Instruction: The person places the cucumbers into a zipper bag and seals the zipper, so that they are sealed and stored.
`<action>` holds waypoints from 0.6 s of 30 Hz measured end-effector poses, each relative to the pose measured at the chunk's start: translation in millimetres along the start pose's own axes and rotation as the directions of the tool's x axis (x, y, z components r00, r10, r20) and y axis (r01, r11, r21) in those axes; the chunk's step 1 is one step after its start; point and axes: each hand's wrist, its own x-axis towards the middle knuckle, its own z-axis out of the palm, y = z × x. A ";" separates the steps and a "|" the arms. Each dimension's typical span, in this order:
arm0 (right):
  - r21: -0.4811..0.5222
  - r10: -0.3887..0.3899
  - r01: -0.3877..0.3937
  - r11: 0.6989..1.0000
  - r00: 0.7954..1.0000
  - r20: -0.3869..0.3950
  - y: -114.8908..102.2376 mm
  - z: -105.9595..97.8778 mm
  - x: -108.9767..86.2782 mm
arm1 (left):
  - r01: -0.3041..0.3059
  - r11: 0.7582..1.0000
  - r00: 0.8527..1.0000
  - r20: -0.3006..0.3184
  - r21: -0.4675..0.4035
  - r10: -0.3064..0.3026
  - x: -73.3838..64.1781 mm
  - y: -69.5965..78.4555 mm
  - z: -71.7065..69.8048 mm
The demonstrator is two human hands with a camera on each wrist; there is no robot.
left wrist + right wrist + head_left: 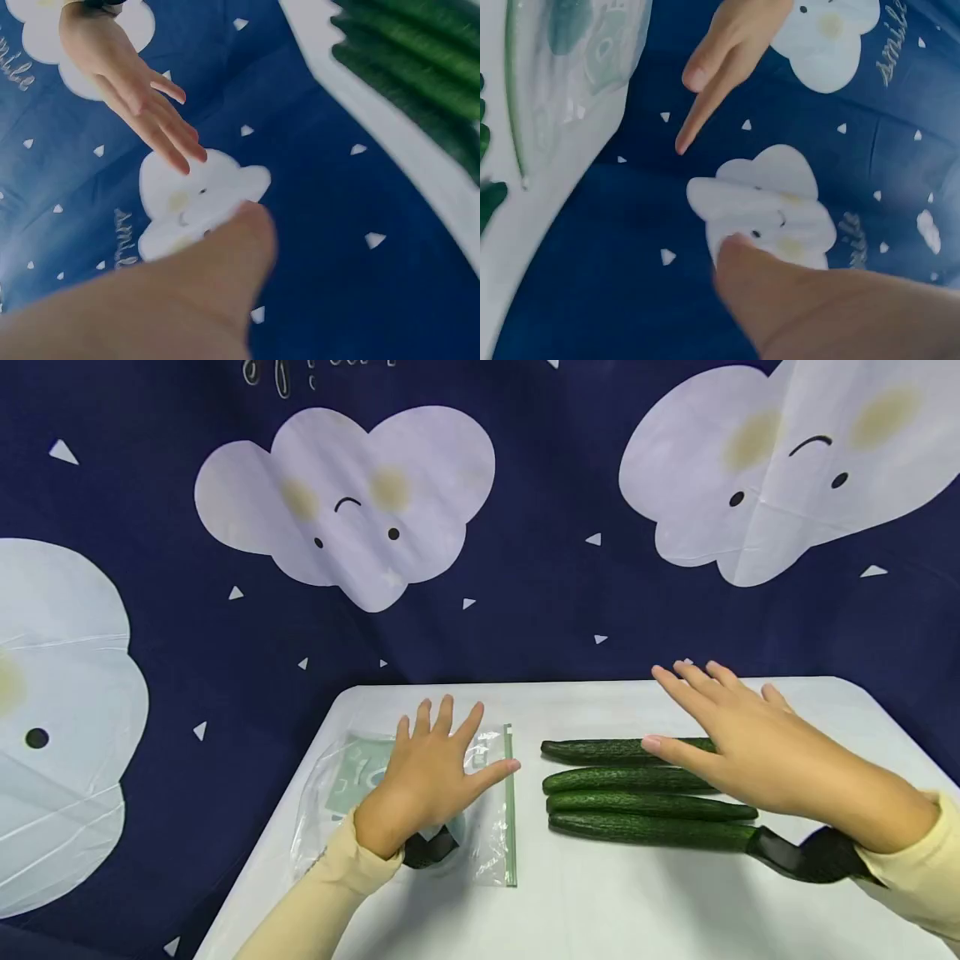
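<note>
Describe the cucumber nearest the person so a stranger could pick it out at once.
Start with the white table before the dark blue backdrop printed with clouds. On it, right of the clear plastic bag, four dark green cucumbers lie side by side. The nearest cucumber is lowest in the head view: no other lies on the person's side of it.

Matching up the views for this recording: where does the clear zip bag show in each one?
Head: the clear zip bag lies below and left of centre, partly hidden behind the left hand.
Left wrist: not in the picture.
Right wrist: upper left, cut off by the top edge.
Shared landmark: the cucumbers, right of the bag in head, upper right in left wrist, at the left edge in right wrist.
</note>
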 end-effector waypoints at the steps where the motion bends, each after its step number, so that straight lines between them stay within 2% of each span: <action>1: 0.004 -0.008 0.008 1.000 1.000 -0.011 5.6 6.6 -2.9 | -0.001 1.000 1.000 0.008 0.006 0.001 -1.6 -1.2 4.5; 5: 0.044 0.005 -0.002 0.999 0.998 -0.068 34.4 40.1 -19.5 | -0.047 0.999 0.999 0.001 0.010 0.047 -7.4 -7.9 31.9; 9: 0.085 0.033 -0.021 0.996 0.991 -0.133 65.3 75.7 -35.4 | -0.133 0.991 0.988 -0.087 -0.020 0.131 -10.3 -11.6 69.5; 12: 0.098 0.012 0.012 0.995 0.971 -0.241 80.9 101.3 -44.1 | -0.183 0.982 0.972 -0.158 -0.051 0.173 -11.8 -9.9 98.2; 13: 0.099 0.002 0.028 0.995 0.959 -0.283 84.1 109.5 -46.4 | -0.192 0.978 0.968 -0.176 -0.075 0.177 -12.4 -8.8 107.1; 15: 0.108 -0.014 0.061 0.992 0.920 -0.391 86.2 125.8 -52.0 | -0.210 0.970 0.960 -0.214 -0.122 0.181 -12.3 -6.6 124.6; 17: 0.122 -0.034 0.109 0.986 0.865 -0.501 84.0 142.1 -56.6 | -0.223 0.962 0.953 -0.245 -0.158 0.181 -11.0 -4.5 139.6; 18: 0.135 -0.049 0.148 0.980 0.830 -0.556 81.2 150.6 -57.7 | -0.229 0.958 0.949 -0.258 -0.175 0.180 -9.5 -3.8 145.8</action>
